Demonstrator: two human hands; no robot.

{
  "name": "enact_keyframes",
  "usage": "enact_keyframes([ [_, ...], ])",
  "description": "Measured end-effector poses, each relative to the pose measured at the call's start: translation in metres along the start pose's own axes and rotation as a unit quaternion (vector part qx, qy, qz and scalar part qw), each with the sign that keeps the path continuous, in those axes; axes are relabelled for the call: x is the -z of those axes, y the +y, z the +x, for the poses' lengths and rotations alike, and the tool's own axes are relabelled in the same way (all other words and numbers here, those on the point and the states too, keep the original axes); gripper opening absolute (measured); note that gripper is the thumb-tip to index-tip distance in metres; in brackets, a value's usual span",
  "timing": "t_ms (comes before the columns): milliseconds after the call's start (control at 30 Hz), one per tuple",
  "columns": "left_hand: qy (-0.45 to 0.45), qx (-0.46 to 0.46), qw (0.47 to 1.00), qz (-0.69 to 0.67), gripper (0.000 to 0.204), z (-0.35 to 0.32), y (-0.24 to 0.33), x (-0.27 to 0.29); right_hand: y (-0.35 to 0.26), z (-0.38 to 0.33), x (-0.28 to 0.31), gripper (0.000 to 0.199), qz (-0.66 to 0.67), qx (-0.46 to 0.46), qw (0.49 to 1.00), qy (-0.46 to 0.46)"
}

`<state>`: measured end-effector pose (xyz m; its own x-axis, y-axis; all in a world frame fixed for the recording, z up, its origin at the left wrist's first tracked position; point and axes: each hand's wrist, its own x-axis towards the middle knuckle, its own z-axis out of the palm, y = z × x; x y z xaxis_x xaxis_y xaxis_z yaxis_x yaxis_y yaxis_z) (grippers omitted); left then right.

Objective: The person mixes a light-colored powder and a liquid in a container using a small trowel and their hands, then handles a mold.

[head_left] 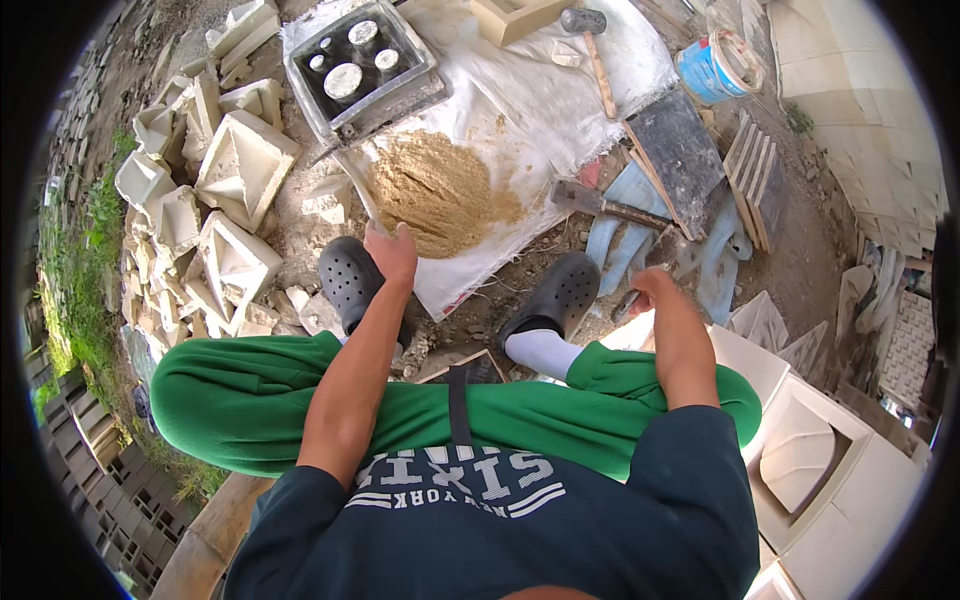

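Note:
My left hand (392, 252) is closed around the lower end of a pale, narrow curved strip (357, 185). The strip runs up along the left edge of a sand pile (430, 190) toward a dark mould box (370, 75) with several round white-topped posts inside. Beside my right knee, my right hand (655, 288) is closed on a small tool with a dark, rounded end (626, 305); its kind is partly hidden by the fingers. Just beyond that hand lies a hammer (610, 203) on blue cloth (622, 240). The sand rests on a white woven sheet (535, 130).
Cream cast blocks and broken pieces (240, 170) are heaped on the left. A mallet (590, 50), a blue-and-white bucket (718, 68), a dark board (675, 150) and a slatted wooden piece (750, 175) lie far right. Pale box-shaped castings (840, 500) stand near right.

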<state>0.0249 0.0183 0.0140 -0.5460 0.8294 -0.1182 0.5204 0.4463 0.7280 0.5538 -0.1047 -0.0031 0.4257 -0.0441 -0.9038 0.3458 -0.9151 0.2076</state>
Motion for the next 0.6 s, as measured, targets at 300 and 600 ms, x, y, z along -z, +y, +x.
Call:
enact_keyframes([
  [300,0.081,-0.169,0.982,-0.004,0.054,0.096,0.075,0.030,-0.092,-0.028,0.011,0.038,-0.215,-0.006,0.976,-0.019],
  [600,-0.106,-0.008,0.992,0.073,0.073,0.243,0.077,0.050,-0.319,-0.196,-0.057,0.047,-0.103,0.475,0.857,0.172],
])
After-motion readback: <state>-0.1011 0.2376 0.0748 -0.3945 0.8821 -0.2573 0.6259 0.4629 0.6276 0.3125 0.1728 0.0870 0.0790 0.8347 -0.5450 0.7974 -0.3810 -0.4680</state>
